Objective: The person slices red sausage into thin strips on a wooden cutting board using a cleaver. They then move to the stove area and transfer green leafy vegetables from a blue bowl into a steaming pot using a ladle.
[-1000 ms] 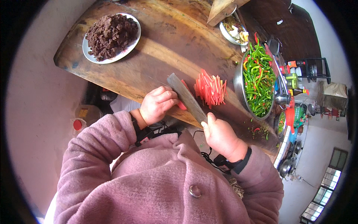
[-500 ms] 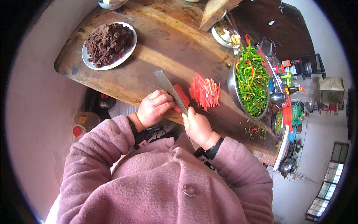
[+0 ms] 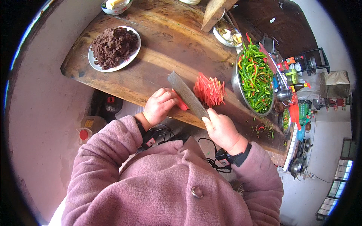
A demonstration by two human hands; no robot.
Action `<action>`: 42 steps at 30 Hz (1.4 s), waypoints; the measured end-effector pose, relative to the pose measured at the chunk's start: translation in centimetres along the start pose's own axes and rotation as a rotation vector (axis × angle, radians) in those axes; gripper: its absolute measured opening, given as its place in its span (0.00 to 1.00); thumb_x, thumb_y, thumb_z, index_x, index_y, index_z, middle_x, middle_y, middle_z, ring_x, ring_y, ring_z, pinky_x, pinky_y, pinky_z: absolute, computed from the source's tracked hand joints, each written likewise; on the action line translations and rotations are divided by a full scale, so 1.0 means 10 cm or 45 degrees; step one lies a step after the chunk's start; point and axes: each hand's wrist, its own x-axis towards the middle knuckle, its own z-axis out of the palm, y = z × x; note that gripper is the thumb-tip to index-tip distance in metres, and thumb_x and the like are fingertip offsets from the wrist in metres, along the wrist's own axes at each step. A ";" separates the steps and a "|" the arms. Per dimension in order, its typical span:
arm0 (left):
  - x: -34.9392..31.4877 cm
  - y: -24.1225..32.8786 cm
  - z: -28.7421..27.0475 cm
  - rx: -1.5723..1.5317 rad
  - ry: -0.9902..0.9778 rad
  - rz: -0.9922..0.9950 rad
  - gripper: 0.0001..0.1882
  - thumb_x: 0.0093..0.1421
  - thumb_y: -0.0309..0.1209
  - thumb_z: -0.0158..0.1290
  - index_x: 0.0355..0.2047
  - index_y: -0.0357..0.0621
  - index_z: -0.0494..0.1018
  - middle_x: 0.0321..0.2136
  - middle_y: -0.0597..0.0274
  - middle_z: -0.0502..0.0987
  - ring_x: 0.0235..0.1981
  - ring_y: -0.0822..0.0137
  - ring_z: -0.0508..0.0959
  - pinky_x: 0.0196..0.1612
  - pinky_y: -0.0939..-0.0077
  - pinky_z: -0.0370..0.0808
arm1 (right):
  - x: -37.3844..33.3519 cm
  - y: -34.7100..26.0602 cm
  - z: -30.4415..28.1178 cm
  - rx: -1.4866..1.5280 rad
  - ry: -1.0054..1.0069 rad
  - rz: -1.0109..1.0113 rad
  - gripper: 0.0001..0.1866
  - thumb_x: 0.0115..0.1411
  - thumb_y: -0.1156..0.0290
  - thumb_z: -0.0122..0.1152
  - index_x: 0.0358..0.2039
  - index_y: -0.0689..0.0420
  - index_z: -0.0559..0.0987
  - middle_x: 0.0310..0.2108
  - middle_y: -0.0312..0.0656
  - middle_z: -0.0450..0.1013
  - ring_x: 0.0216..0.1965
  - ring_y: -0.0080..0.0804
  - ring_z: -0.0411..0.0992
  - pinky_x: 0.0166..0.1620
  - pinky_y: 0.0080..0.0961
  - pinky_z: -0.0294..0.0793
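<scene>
My right hand [image 3: 224, 131] is closed around the handle end of a cleaver [image 3: 188, 96], whose broad grey blade slants up and left over the board. Curled fingers of my left hand [image 3: 160, 106] press a stack of red carrot slices [image 3: 182, 104] against the wooden board [image 3: 151, 81], near its front edge. The blade stands right beside those slices; whether it touches them I cannot tell. Just right of the blade lies a heap of thin carrot sticks [image 3: 209, 89].
A plate of dark brown crumbly food [image 3: 114, 49] stands at the left. To the right is a metal basin [image 3: 241, 88] full of green and red chillies [image 3: 256, 75]. A wooden block [image 3: 215, 15] and a bowl [image 3: 222, 39] are behind; bottles [image 3: 299, 86] stand far right.
My right hand has moved right and slightly down, and the cleaver has shifted right with it, away from my left fingers. My left hand still holds the carrot slices.
</scene>
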 end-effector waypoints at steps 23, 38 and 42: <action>0.01 -0.01 -0.04 -0.103 0.021 -0.020 0.14 0.45 0.26 0.55 0.35 0.42 0.77 0.38 0.61 0.76 0.40 0.56 0.76 0.43 0.65 0.76 | 0.06 0.03 -0.04 -0.109 -0.208 0.030 0.13 0.66 0.64 0.51 0.35 0.63 0.70 0.18 0.57 0.72 0.22 0.59 0.72 0.26 0.51 0.70; -0.01 -0.04 0.01 -0.111 0.005 -0.052 0.15 0.44 0.26 0.56 0.36 0.43 0.77 0.37 0.61 0.76 0.41 0.56 0.76 0.44 0.66 0.76 | 0.32 0.01 0.24 -0.095 -0.166 0.015 0.12 0.66 0.64 0.51 0.34 0.62 0.70 0.17 0.55 0.72 0.21 0.57 0.72 0.24 0.50 0.70; -0.02 -0.04 0.01 -0.081 0.002 -0.049 0.16 0.44 0.26 0.56 0.37 0.44 0.78 0.37 0.61 0.76 0.41 0.56 0.76 0.44 0.66 0.76 | 0.35 0.01 0.56 -0.084 -0.043 0.030 0.12 0.67 0.64 0.51 0.34 0.61 0.68 0.16 0.53 0.72 0.18 0.56 0.72 0.23 0.50 0.70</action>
